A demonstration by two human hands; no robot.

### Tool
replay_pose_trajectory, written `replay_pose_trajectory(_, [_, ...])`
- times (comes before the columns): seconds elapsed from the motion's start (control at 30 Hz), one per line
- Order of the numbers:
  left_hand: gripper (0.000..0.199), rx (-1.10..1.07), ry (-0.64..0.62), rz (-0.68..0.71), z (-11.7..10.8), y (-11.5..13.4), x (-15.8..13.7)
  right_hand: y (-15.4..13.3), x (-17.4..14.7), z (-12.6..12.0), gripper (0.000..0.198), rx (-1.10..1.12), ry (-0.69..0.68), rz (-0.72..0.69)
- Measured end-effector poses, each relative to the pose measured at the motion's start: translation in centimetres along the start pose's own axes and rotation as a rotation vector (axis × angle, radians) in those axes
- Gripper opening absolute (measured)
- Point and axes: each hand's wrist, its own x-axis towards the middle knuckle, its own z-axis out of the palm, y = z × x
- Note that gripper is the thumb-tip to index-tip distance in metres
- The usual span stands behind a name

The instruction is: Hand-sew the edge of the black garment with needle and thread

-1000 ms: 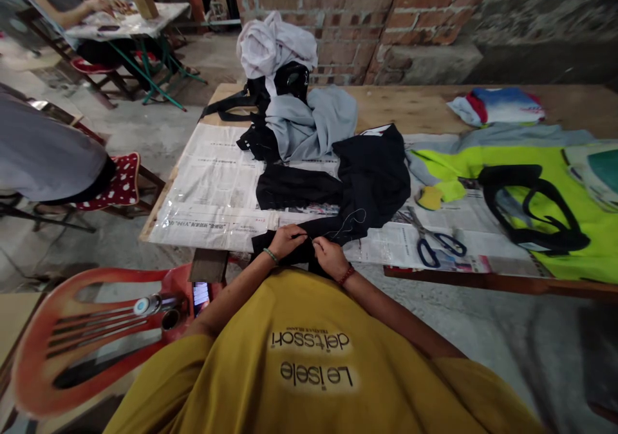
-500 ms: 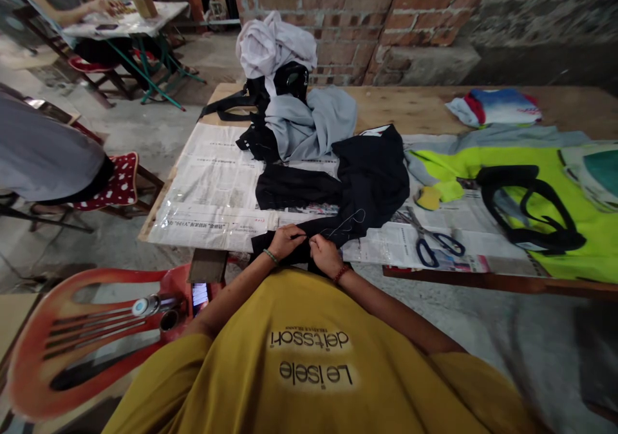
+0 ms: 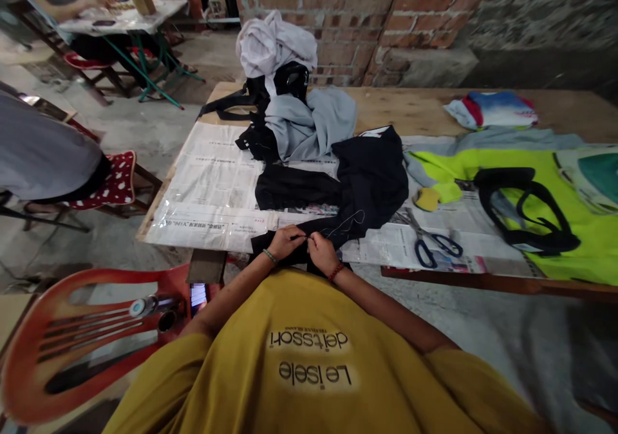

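A dark garment (image 3: 374, 179) with two long leg-like or sleeve-like parts lies across the table's near edge. My left hand (image 3: 286, 242) is closed with its fingertips pinching the nearer part of this cloth. Close beside it, my right hand (image 3: 322, 254) is also closed in a pinch at the same spot. What lies between its fingertips is too small to make out. A pale loose thread (image 3: 350, 223) loops over the dark cloth just beyond the right hand. Scissors (image 3: 432, 244) with dark handles lie to the right, blades pointing away.
Newspaper (image 3: 193, 183) covers part of the wooden table. Grey cloth (image 3: 313, 122), a white bundle (image 3: 275, 44) and a black bag stand behind. At right are a bright yellow garment (image 3: 589, 247) and a black strap. A red chair (image 3: 72, 350) holds a phone; people sit at left.
My right hand has shifted slightly left, closer against the left fingertips. The view has turned a little; the garment, thread and scissors lie as before.
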Motion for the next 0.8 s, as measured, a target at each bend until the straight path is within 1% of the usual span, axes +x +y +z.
replay_pose_trajectory(0.1, [0.008, -0.002, 0.055, -0.028, -0.1, 0.1, -0.1, -0.3, -0.3, -0.3, 0.015, 0.08, -0.028, 0.058])
replay_pose_trajectory(0.2, [0.008, -0.007, 0.073, -0.036, -0.2, 0.2, -0.1, -0.5, -0.7, -0.7, 0.016, 0.123, -0.047, 0.092])
replay_pose_trajectory(0.43, [0.01, 0.009, 0.081, -0.017, -0.3, 0.2, -0.1, -0.9, -1.0, -1.2, 0.021, 0.096, -0.065, 0.117])
replay_pose_trajectory(0.57, [0.011, 0.004, 0.088, 0.022, -0.1, -0.1, -0.2, -1.1, -0.7, -1.3, 0.024, 0.096, -0.079, 0.152])
replay_pose_trajectory(0.67, [0.012, -0.009, 0.085, 0.059, 0.1, -0.4, -0.2, -1.1, -0.4, -1.2, 0.024, 0.093, -0.054, 0.164])
replay_pose_trajectory(0.8, [0.01, -0.056, 0.058, 0.12, 0.0, -0.6, -0.2, -1.1, 0.0, -0.8, 0.025, 0.112, -0.015, 0.146])
